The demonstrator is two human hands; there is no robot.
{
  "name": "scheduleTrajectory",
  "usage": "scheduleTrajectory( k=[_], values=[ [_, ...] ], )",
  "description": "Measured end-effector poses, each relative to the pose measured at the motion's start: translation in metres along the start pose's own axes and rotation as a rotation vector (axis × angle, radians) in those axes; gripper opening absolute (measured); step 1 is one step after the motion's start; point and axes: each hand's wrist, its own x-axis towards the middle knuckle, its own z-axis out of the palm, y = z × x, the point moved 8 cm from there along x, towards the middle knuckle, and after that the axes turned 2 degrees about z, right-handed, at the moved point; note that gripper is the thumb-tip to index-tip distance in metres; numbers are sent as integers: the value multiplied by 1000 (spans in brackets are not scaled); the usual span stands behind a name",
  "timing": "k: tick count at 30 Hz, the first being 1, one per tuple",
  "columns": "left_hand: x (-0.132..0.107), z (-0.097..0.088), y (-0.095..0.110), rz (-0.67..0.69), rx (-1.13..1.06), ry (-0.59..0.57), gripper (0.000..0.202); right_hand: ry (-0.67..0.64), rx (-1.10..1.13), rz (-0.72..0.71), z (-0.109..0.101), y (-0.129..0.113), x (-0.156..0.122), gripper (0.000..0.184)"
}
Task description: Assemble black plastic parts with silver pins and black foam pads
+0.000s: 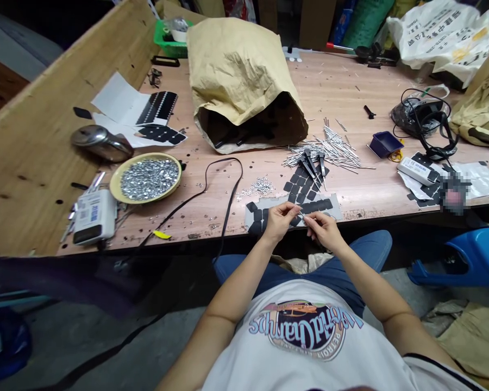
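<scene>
Close together at the table's front edge, both my hands are closed in a fingertip pinch. My left hand (281, 220) holds something too small to make out. From the fingers of my right hand (323, 229) a thin metal pin (302, 214) points toward the left fingertips. Under the hands lies a grey sheet with black pads (315, 206). Just beyond, several black plastic pieces with metal pins (308, 164) rest beside a heap of loose metal pins (338, 149). Small metal nuts or rings (262, 185) are scattered to the left.
A brown paper bag (238, 70) lies with its mouth toward me, dark parts inside. At left stand a yellow bowl (116, 187) of small metal pieces and a white box-shaped device (93, 214). A black cord (206, 182) crosses the table. A blue tray (385, 144) sits right.
</scene>
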Motion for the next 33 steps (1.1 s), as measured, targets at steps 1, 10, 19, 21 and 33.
scheduleTrajectory(
  k=[1, 10, 19, 21, 33],
  values=[
    [-2, 1, 1, 0, -9, -35, 39, -80, 111, 59, 8, 7, -1, 41],
    [-27, 2, -3, 40, 220, -313, 30, 57, -611, -56, -38, 4, 39, 32],
    [-12, 1, -3, 152, 492, -278, 18, -368, -1093, -453, -70, -15, 139, 34],
    [24, -30, 8, 174, 562, -40, 9, -475, -1095, -486, -65, -9, 139, 34],
    [129, -80, 6, 14, 826, 315, 33, -352, -1179, -627, -71, -17, 121, 31]
  ],
)
